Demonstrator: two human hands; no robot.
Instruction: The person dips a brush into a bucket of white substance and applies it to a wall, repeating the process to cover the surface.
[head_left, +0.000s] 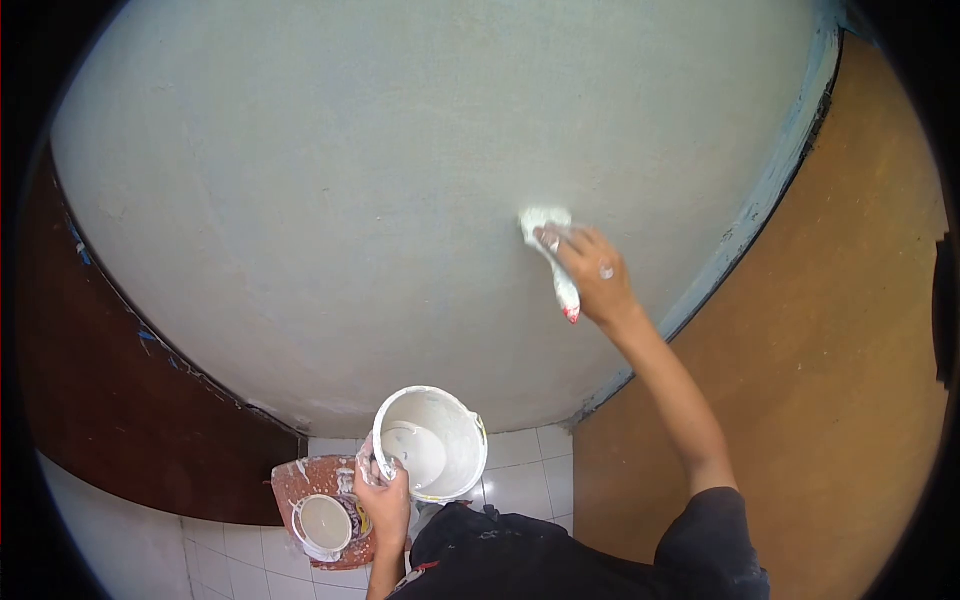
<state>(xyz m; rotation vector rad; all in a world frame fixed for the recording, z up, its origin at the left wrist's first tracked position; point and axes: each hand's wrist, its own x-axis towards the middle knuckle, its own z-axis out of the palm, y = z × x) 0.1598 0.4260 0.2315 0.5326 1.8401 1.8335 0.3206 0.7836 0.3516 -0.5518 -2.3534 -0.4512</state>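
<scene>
My right hand (592, 268) is closed round a paint-covered brush (566, 290) with a red-tipped handle. The white bristles rest against the pale grey wall (400, 180), right of its middle. Low in the view, my left hand (383, 492) grips the rim of a white bucket (455, 440), thumb inside and fingers outside. White paint (420, 458) lies in the bottom of the tilted bucket. There are white paint marks on both hands.
A smaller tub (325, 523) of whitish paint stands on a paint-spattered reddish stool (295, 480) at lower left. White floor tiles (515, 487) show below the wall. A dark brown panel (130, 400) is on the left, a yellow-brown panel (800, 350) on the right.
</scene>
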